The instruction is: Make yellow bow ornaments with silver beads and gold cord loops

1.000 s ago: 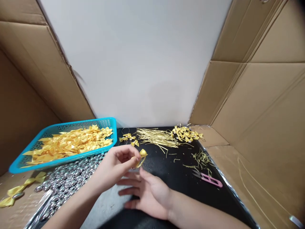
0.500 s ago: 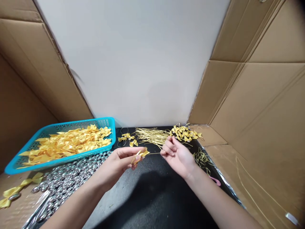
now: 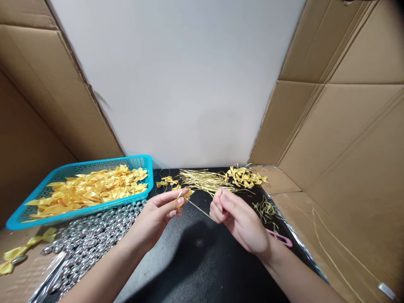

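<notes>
A small yellow ribbon bow [image 3: 188, 194] is pinched between the thumb and fingers of my left hand [image 3: 163, 209], mostly covered by them. From the bow a thin gold cord [image 3: 200, 209] runs taut, slanting down to the right. Its other end disappears into the closed fingers of my right hand [image 3: 235, 214]. Both hands are raised over the black work surface [image 3: 176, 261]. Just beyond them lies a heap of cut gold cords [image 3: 202, 180], with finished-looking bows on cords [image 3: 244, 176] to its right.
At the left, a turquoise basket [image 3: 150, 176] holds many yellow bows [image 3: 104, 189]. Silver oval beads [image 3: 91, 229] spread in front of it. Tangled cord scraps [image 3: 267, 209] and a pink-handled tool [image 3: 280, 237] lie right. Cardboard walls [image 3: 353, 139] stand at the sides.
My right hand has turned over and moved slightly down, its fingers now curled into a fist on the cord. My left hand has shifted a little left and up with the bow.
</notes>
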{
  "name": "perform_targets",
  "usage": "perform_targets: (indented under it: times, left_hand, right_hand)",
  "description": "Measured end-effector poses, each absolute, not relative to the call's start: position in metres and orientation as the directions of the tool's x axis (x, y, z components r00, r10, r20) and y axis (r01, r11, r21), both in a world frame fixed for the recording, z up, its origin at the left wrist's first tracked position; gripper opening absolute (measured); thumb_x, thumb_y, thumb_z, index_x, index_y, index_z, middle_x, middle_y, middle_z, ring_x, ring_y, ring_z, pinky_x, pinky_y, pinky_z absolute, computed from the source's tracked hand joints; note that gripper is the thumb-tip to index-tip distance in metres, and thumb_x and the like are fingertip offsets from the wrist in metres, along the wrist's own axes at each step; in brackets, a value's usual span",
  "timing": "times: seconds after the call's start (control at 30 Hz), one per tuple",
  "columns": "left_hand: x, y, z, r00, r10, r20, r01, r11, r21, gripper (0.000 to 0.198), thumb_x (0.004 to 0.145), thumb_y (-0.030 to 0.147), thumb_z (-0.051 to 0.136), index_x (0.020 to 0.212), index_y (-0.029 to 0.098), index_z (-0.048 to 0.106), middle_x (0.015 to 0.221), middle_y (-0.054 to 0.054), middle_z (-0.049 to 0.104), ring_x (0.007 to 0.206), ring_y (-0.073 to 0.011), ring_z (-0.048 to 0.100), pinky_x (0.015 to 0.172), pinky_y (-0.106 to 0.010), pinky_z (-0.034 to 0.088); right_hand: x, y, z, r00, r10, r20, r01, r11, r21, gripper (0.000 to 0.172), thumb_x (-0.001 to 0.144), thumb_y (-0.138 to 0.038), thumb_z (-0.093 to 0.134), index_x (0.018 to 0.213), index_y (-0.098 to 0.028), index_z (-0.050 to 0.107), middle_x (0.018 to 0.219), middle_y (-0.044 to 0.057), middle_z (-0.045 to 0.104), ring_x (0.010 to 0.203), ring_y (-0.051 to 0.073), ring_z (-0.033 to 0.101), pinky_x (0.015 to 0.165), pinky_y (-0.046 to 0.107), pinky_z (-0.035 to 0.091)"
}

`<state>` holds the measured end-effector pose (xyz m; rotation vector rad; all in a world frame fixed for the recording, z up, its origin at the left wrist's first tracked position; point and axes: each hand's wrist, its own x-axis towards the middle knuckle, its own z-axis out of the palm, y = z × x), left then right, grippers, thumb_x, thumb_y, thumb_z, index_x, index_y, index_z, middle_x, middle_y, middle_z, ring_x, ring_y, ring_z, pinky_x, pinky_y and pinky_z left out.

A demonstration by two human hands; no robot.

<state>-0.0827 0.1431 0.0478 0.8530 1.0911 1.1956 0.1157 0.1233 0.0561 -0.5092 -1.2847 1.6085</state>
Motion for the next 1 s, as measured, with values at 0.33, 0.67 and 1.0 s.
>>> perform_targets:
  times: [0.33,0.67,1.0]
  left_hand:
    - [-0.078,0.136,0.041,0.101,0.99,-0.099,-0.244,0.121,0.962,0.03,0.06,0.033,0.085,0.088,0.022,0.08,0.102,-0.01,0.073,0.066,-0.0113,0.048,0.056,-0.022,0.041]
    - [-0.078,0.129,0.038,0.156,0.988,-0.019,-0.164,0.045,0.985,0.024,0.07,0.034,0.079,0.091,0.024,0.079,0.089,-0.006,0.073,0.068,-0.0133,0.048,0.062,-0.025,0.041]
    - [-0.078,0.128,0.04,0.117,0.993,-0.004,-0.221,0.03,0.975,0.023,0.069,0.032,0.081,0.09,0.026,0.079,0.086,-0.002,0.072,0.066,-0.0099,0.049,0.063,-0.021,0.043]
  right_hand:
    - [0.11,0.118,0.056,-0.364,0.883,0.297,0.261,0.402,-0.878,0.022,0.086,-0.016,0.058,0.095,-0.021,0.076,0.09,0.006,0.074,0.08,0.016,0.066,0.078,0.032,0.05]
    - [0.109,0.112,0.059,-0.279,0.878,0.389,0.295,0.464,-0.835,0.01,0.083,-0.019,0.064,0.082,-0.021,0.074,0.074,0.002,0.074,0.065,0.016,0.066,0.068,0.03,0.05]
    - [0.121,0.11,0.073,-0.517,0.856,0.015,0.219,0.15,-0.964,0.012,0.085,-0.023,0.059,0.074,-0.018,0.06,0.056,-0.005,0.05,0.048,0.007,0.047,0.049,0.021,0.037]
